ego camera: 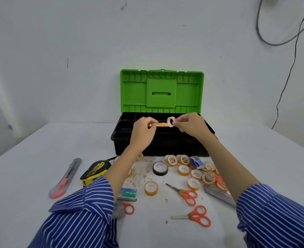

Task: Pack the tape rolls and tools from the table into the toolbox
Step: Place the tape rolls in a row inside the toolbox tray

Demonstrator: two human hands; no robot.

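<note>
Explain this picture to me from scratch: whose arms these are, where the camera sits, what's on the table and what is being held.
There is no machine here. A person wears a camera on the head, so you look forward and down along their own arms in striped sleeves.

The right hand pinches a small tape roll above the toolbox, which stands open with its green lid up. The left hand pinches the end of a strip stretched between the two hands, seemingly pulled from that roll.

On the white table in front of the box lie many small yellowish tape rolls, a black tape roll, a yellow and black tape measure, a utility knife, orange-handled scissors and small boxes, probably staples.
</note>
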